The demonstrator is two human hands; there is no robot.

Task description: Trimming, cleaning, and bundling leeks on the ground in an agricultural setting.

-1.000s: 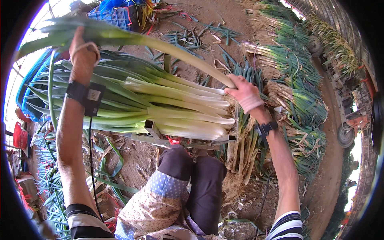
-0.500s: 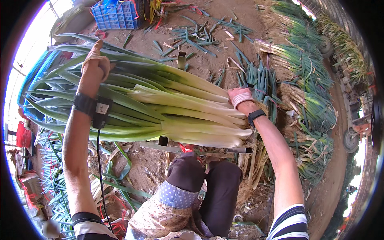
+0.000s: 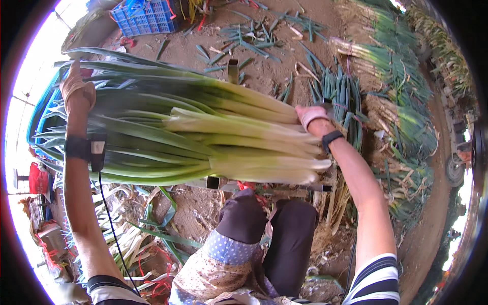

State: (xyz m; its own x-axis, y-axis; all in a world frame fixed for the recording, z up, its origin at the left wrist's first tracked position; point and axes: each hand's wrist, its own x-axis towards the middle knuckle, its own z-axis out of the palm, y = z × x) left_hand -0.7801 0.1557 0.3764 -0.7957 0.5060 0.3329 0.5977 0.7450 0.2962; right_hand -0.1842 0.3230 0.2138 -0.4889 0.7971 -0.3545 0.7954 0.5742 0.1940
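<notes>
A thick pile of large leeks (image 3: 244, 134) lies crosswise in front of me, green leaves to the left and white ends to the right. My left hand (image 3: 78, 90), with a pale wrap round the palm, lies over the far leaf tips, its fingers stretched out and slightly blurred. At the other end, my right hand (image 3: 311, 117), also wrapped, is closed on the white end of a leek at the far side of the pile. Its fingertips are partly hidden. The pile rests on a metal frame whose square tube post (image 3: 233, 71) stands at the far side.
A blue plastic crate (image 3: 144, 18) stands at the far left, and cut leaf scraps (image 3: 249, 40) litter the soil. Tied bundles of green onions (image 3: 396, 112) line the right side. Blue sheeting (image 3: 43, 114) lies beyond the leaf tips. My knees (image 3: 290, 229) are close below the frame.
My left hand has moved left along the leaves toward their tips. My right hand stays at the white ends. The whole view has shifted slightly.
</notes>
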